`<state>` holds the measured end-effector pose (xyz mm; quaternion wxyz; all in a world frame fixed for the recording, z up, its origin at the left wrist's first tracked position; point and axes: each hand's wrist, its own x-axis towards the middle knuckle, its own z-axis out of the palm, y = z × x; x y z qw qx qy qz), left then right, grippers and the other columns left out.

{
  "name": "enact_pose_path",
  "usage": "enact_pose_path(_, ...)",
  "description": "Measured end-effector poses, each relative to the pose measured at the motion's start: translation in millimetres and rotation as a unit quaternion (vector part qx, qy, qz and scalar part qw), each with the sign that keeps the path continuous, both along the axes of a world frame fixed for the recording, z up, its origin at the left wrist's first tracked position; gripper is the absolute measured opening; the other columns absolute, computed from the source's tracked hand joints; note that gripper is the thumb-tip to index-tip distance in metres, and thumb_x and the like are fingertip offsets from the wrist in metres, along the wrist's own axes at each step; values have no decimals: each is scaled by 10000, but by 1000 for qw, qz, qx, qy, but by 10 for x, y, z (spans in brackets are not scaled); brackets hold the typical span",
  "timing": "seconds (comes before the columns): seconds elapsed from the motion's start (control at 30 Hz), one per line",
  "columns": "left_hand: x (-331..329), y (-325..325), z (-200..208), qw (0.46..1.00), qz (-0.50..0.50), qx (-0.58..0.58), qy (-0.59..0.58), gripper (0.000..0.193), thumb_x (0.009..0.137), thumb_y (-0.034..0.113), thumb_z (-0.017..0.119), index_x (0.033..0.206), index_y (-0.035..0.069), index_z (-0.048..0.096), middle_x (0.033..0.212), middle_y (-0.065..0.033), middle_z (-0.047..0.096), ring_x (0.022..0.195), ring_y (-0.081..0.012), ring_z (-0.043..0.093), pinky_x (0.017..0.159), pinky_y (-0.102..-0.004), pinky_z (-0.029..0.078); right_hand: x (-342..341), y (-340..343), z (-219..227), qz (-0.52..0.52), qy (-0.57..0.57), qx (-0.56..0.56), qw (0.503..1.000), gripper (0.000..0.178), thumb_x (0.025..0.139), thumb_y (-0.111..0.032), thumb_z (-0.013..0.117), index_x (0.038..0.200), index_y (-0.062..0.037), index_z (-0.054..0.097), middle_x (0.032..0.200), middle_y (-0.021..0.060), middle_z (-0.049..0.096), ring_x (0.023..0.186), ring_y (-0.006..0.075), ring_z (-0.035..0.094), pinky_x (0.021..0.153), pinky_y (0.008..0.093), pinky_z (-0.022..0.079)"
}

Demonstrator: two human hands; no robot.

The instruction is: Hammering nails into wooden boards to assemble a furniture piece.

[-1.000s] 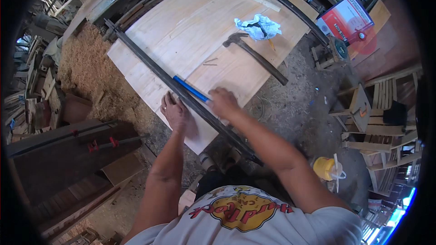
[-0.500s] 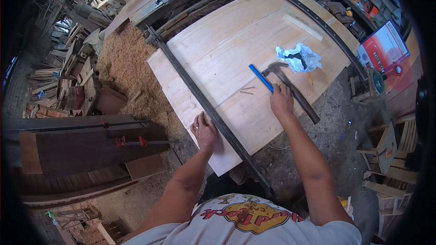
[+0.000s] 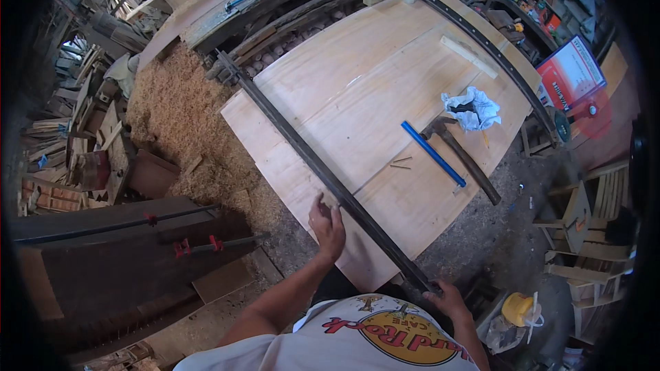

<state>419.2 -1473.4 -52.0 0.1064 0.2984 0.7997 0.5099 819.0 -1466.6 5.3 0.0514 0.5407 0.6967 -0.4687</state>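
Long dark metal clamp bar point(image 3: 323, 172) lies diagonally across the pale glued-up wood panel point(image 3: 385, 82), running from the far left corner by the sawdust to the near edge at the person's body. Right hand point(image 3: 447, 297) is at the bar's near end, below the panel edge, fingers curled around the end fitting; it looks like a closed grip on it, though the exact hold is partly hidden by the shirt and the bar itself. Left hand point(image 3: 328, 227) rests on the panel just beside the bar, fingers spread and flat, holding nothing. Risks as I judge them: the near panel corner overhangs whatever carries it, so a pull or twist on the bar end could tip or slide the board; the left fingers sit close enough to the bar to be pinched if it shifts sideways; two loose nails point(image 3: 401, 162) lie on the wood near the bar and could be swept off or dent the surface. Blue pencil-like rod point(image 3: 433, 154), hammer point(image 3: 462, 154) and crumpled white rag point(image 3: 473, 108) lie together toward the right edge, well apart from both hands; the hammer handle reaches past the edge and could be knocked down. Second bar point(image 3: 481, 34) crosses the far side. The support under the panel is out of sight.
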Motion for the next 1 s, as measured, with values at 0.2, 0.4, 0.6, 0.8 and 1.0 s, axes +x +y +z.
enact_pose_path(0.2,-694,829,62,909,69,114,-395,705,936,210,732,1423,-88,318,1082,-118,601,981,-187,575,904,-348,484,-114,-267,-188,-74,-36,-1,997,529,858,-409,801,1200,-22,687,1110,231,723,1072,379,697,953,414,525)
enact_pose_path(0.4,-810,932,71,919,61,15,-389,199,867,122,693,940,-22,577,773,-45,559,659,-151,528,582,-354,421,-89,-381,-370,-75,-79,37,993,497,867,-422,798,1136,-16,701,1076,258,717,1058,425,682,930,450,536)
enact_pose_path(0.6,-854,995,333,906,68,2,-417,161,816,70,653,673,58,582,552,13,441,397,-145,401,357,-365,249,-16,-398,-588,-71,-68,29,995,506,869,-437,796,1127,-11,703,1064,264,716,1050,446,678,914,476,539)
enact_pose_path(0.8,-739,1231,553,923,12,-9,-384,201,824,85,650,649,72,552,521,10,415,350,-138,368,315,-357,221,182,-634,-1251,-172,35,-14,984,491,881,-406,783,1124,10,696,1043,271,722,1044,441,689,909,473,539)
enact_pose_path(1.0,-633,1532,439,919,-15,-43,-392,341,838,127,692,570,101,483,488,0,384,319,-160,354,309,-370,228,354,-572,-1127,-277,75,-83,954,513,875,-385,789,1163,29,694,1063,276,726,1052,411,703,920,450,535)
